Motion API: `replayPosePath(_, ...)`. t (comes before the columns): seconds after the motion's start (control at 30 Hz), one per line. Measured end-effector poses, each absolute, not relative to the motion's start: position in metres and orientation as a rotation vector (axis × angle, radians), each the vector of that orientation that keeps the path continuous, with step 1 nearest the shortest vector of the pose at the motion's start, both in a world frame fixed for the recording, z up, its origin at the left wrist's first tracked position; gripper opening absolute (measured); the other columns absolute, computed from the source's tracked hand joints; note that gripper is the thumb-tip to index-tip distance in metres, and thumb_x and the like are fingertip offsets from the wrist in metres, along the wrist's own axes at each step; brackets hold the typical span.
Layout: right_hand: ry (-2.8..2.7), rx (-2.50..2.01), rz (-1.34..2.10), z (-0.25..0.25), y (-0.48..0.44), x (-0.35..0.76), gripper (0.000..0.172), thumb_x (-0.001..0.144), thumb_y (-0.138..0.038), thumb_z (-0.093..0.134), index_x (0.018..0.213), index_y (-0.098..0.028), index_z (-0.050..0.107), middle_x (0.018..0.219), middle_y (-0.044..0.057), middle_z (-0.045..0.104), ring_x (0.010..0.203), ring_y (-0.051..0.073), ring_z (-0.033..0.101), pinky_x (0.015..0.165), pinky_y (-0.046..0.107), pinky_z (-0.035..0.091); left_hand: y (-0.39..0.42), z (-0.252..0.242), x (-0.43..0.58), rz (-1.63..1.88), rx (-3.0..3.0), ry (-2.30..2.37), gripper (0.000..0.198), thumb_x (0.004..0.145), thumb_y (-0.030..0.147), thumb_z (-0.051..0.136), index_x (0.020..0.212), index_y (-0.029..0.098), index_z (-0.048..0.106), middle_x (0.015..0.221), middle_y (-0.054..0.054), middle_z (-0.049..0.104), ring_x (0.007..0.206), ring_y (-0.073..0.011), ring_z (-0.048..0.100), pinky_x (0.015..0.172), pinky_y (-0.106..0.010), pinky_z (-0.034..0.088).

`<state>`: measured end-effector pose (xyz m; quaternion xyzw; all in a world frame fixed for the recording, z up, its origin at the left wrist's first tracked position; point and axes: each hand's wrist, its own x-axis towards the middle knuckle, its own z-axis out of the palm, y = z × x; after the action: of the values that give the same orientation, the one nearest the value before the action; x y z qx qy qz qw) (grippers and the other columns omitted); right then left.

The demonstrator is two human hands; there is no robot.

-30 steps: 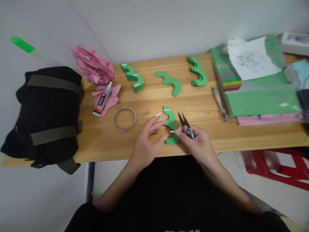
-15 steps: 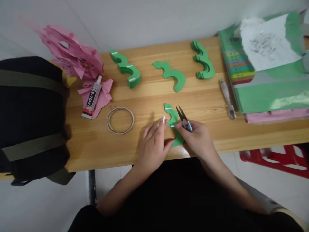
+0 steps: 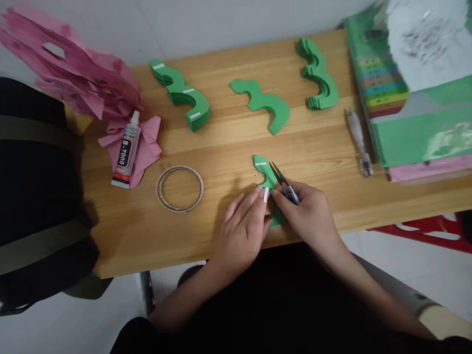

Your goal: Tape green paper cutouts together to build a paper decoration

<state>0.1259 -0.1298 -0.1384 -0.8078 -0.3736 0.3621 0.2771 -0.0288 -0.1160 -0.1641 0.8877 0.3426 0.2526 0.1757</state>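
Observation:
A wavy green paper piece [image 3: 270, 178] lies near the table's front edge, with a white tape strip across its upper end. My left hand [image 3: 244, 223] is closed at its left side, fingertips and thumb on the paper. A short white tape strip [image 3: 266, 194] sticks to the index fingertip. My right hand [image 3: 310, 211] holds thread snips [image 3: 287, 186], blades pointing up and left. Its thumb and fingertips touch the same piece from the right. The hands partly cover the piece's middle and lower part.
Behind are a taped green stack [image 3: 197, 105], a single green piece [image 3: 271, 103] and another green stack [image 3: 326, 91]. Leftward lie a tape roll [image 3: 158, 189], a glue tube [image 3: 126, 155], pink cutouts [image 3: 84, 64] and a black bag [image 3: 33, 187]. A pen [image 3: 357, 135] and green folder [image 3: 424, 128] are right.
My left hand has moved right, bringing the tape strip on its fingertip over the green piece's middle. The right hand keeps the snips. The camera view has shifted slightly.

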Motion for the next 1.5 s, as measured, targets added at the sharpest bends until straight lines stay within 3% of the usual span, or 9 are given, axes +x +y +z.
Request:
replayPosePath(0.17,-1.075,-2.227,0.883,-0.135,-0.129,0.121,0.018,0.077,-0.033,0.059,0.064,-0.019,0.06,0.06,0.003,0.065,0.053,0.015,0.056,0.053,0.027,0.038,-0.118,-0.165,-0.027,0.706,2.641,0.963,0.054,0.095,0.015,0.054,0.142,0.0,0.032,0.123,-0.016,0.069,0.119,-0.0224,0.064,0.101,-0.036,0.048)
replayPosePath(0.37,-1.084,-2.417,0.853,-0.131,-0.119,0.135,0.026,0.066,-0.034,0.072,0.055,-0.022,0.052,0.05,0.0,0.055,0.05,0.015,0.05,0.052,0.028,0.034,-0.116,-0.164,-0.027,0.702,2.716,0.942,0.05,0.095,0.014,0.053,0.14,0.0,0.035,0.123,-0.017,0.069,0.116,-0.0232,0.065,0.1,-0.037,0.049)
replayPosePath(0.47,-1.03,-2.308,0.93,-0.134,-0.122,0.147,0.018,0.065,-0.03,0.071,0.06,-0.021,0.057,0.055,0.0,0.058,0.055,0.015,0.053,0.056,0.028,0.038,-0.113,-0.162,-0.03,0.677,2.553,0.924,0.051,0.093,0.012,0.053,0.141,0.005,0.037,0.123,-0.016,0.069,0.118,-0.0247,0.063,0.1,-0.041,0.05)
replayPosePath(0.57,-0.908,-2.077,0.966,-0.135,-0.132,0.154,0.014,0.07,-0.032,0.067,0.067,-0.019,0.061,0.06,-0.001,0.059,0.056,0.013,0.052,0.057,0.027,0.039,-0.111,-0.157,-0.034,0.722,2.133,0.95,0.044,0.092,0.012,0.055,0.135,0.017,0.048,0.123,-0.011,0.068,0.119,-0.0226,0.062,0.103,-0.042,0.05)
replayPosePath(0.77,-0.773,-1.67,1.189,-0.118,-0.152,0.143,0.027,0.075,-0.044,0.068,0.065,-0.02,0.061,0.049,-0.009,0.036,0.044,0.007,0.031,0.047,0.024,0.031,-0.118,-0.145,-0.039,0.84,1.546,0.825,0.028,0.091,0.018,0.059,0.117,0.025,0.065,0.109,-0.005,0.063,0.104,-0.0167,0.064,0.094,-0.034,0.055)
replayPosePath(1.03,-0.83,-1.658,1.171,-0.114,-0.168,0.13,0.018,0.066,-0.034,0.074,0.067,-0.017,0.067,0.062,-0.001,0.06,0.057,0.011,0.05,0.056,0.025,0.041,-0.14,-0.14,-0.035,0.847,2.115,0.904,0.029,0.09,0.012,0.056,0.116,0.023,0.062,0.11,-0.006,0.061,0.103,-0.0184,0.061,0.091,-0.036,0.053)
replayPosePath(1.17,-0.809,-1.682,1.131,-0.126,-0.18,0.131,0.021,0.068,-0.037,0.073,0.066,-0.018,0.066,0.058,-0.003,0.055,0.053,0.01,0.045,0.053,0.024,0.039,-0.145,-0.148,-0.041,0.783,2.47,1.053,0.029,0.09,0.015,0.055,0.118,0.018,0.06,0.111,-0.011,0.064,0.102,-0.0251,0.062,0.088,-0.044,0.051)
replayPosePath(1.33,-0.746,-1.787,1.132,-0.135,-0.188,0.125,0.024,0.074,-0.04,0.069,0.068,-0.018,0.064,0.051,-0.008,0.04,0.045,0.007,0.03,0.046,0.024,0.029,-0.146,-0.16,-0.058,0.807,2.526,1.072,0.025,0.09,0.014,0.056,0.114,0.016,0.062,0.11,-0.011,0.068,0.103,-0.0247,0.064,0.09,-0.042,0.051)
replayPosePath(1.5,-0.846,-1.832,1.157,-0.136,-0.184,0.115,0.024,0.076,-0.038,0.067,0.065,-0.017,0.061,0.051,-0.007,0.042,0.047,0.008,0.033,0.048,0.024,0.029,-0.145,-0.165,-0.065,0.79,2.631,0.799,0.029,0.089,0.012,0.055,0.117,0.014,0.063,0.122,-0.014,0.069,0.119,-0.027,0.061,0.096,-0.043,0.048)
